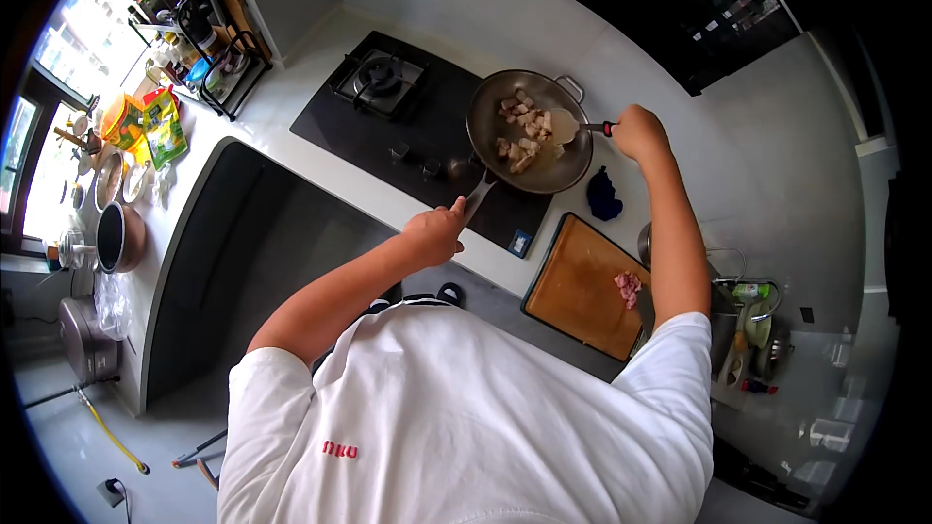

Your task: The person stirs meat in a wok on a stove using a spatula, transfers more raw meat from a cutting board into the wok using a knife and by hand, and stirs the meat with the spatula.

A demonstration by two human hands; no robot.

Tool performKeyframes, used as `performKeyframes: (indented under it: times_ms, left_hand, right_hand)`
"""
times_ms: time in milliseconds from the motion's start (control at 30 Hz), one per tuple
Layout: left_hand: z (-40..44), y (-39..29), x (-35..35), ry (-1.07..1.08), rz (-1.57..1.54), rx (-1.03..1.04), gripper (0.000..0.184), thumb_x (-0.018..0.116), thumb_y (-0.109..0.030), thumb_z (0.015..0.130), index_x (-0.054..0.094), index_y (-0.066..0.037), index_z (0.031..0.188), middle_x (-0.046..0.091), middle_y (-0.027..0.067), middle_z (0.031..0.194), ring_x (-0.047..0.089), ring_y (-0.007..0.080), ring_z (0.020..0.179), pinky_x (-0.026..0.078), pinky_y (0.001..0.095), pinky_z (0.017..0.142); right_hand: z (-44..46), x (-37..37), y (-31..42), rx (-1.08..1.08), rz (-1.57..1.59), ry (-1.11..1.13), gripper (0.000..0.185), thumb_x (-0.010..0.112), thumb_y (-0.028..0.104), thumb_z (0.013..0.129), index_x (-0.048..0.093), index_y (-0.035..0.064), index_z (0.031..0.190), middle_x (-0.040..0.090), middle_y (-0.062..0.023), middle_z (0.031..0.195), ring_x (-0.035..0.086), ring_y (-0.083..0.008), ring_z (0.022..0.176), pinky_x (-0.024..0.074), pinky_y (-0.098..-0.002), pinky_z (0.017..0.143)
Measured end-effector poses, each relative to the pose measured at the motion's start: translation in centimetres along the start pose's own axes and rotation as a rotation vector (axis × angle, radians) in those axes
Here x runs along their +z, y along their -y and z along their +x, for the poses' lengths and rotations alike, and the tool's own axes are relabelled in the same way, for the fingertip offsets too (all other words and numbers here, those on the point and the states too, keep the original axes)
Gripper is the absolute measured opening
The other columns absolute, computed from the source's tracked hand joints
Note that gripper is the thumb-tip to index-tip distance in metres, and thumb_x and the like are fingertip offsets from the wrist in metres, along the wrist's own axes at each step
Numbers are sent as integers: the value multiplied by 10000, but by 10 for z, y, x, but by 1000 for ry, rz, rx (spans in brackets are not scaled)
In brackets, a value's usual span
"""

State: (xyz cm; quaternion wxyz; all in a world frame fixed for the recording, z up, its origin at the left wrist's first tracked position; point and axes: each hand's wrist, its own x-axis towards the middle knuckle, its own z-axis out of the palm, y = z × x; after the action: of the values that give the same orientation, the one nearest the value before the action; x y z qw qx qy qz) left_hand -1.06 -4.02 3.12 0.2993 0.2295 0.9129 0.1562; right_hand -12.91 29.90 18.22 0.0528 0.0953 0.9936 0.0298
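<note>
A wide metal frying pan (568, 173) sits on the right side of the black gas hob, with browned meat chunks (525, 117) in it. My left hand (435, 235) is closed round the end of the pan's long handle (479, 196). In my right hand (642, 132), above the pan's right rim, is a spatula (565, 126) with a pale blade and a dark, red-marked handle. Its blade lies inside the pan against the right-hand pieces of meat. Some liquid shows in the pan near the blade.
A dark blue cloth (604, 196) lies right of the hob (330, 121). Nearer me is a cutting board (581, 281) with raw meat (628, 288). A spare burner (377, 78) is at the left. Along the left counter stand a pot (120, 237), bowls, food packets (165, 126) and a black rack (233, 87).
</note>
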Motion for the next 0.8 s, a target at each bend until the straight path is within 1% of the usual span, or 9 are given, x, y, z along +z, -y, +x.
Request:
performKeyframes:
  times_ms: [133, 167, 267, 333, 367, 467, 567, 667, 800]
  left_hand:
    - [-1, -1, -5, 1, -7, 12, 966, 780, -330, 902, 219, -26, 1627, 641, 210, 1266, 665, 361, 1157, 548, 435, 966]
    - [-3, -2, -6, -2, -13, 11, 966, 780, -331, 903, 218, -27, 1628, 642, 210, 1266, 663, 360, 1159, 548, 436, 967]
    - [-3, 0, -4, -7, -11, 12, 964, 779, -331, 904, 219, -31, 1629, 642, 207, 1268, 661, 362, 1161, 546, 438, 971]
    - [-2, -1, -3, -3, -8, 14, 963, 778, -331, 904, 220, -32, 1629, 642, 206, 1269, 662, 364, 1159, 546, 437, 971]
    - [-3, -2, -4, 1, -9, 11, 962, 778, -331, 903, 221, -30, 1628, 642, 207, 1269, 662, 365, 1157, 546, 437, 971]
    - [-3, 3, -1, -44, -35, 32, 972, 782, -326, 895, 219, -21, 1626, 657, 209, 1221, 671, 378, 1116, 543, 447, 952]
    - [2, 6, 6, -49, -21, 44, 982, 787, -323, 886, 217, -15, 1624, 665, 211, 1193, 675, 387, 1092, 541, 454, 941]
    - [2, 5, 7, -36, -9, 53, 988, 790, -322, 879, 219, -9, 1621, 671, 216, 1177, 677, 392, 1084, 542, 452, 940]
    - [2, 4, 3, -48, 19, 45, 991, 793, -318, 874, 219, -4, 1619, 683, 219, 1143, 679, 395, 1072, 543, 450, 944]
  right_hand:
    - [37, 49, -11, -35, 25, -69, 210, 672, 152, 873, 758, -20, 958, 729, -267, 972, 700, -440, 969, 553, -487, 870]
    - [44, 66, -13, -138, 98, -92, 246, 647, 107, 870, 740, 1, 1072, 728, -262, 1030, 696, -439, 986, 554, -493, 868]
    - [15, 83, 11, -300, 150, -127, 339, 599, 53, 887, 696, 49, 1212, 725, -248, 1064, 698, -426, 999, 557, -501, 854]
    - [-23, 65, 30, -415, -90, -30, 305, 567, 66, 918, 658, 50, 1209, 724, -218, 1047, 711, -416, 966, 572, -510, 822]
    - [-43, 61, 38, -437, -168, -67, 328, 548, 45, 924, 673, 53, 1227, 726, -210, 995, 727, -376, 952, 579, -501, 775]
    - [-110, 44, 53, -416, -211, -142, 328, 555, 54, 930, 672, 23, 1236, 728, -201, 967, 737, -345, 891, 588, -470, 738]
    - [-119, 69, 48, -398, -190, -79, 325, 577, 58, 921, 671, -9, 1225, 722, -180, 927, 732, -345, 830, 590, -448, 711]
    - [-104, 74, 33, -306, -122, -46, 450, 555, 15, 908, 629, 44, 1351, 705, -173, 936, 710, -376, 886, 575, -486, 760]
    - [-149, 33, 44, -293, -94, 4, 451, 571, 19, 902, 638, 45, 1347, 697, -178, 954, 706, -380, 875, 573, -482, 755]
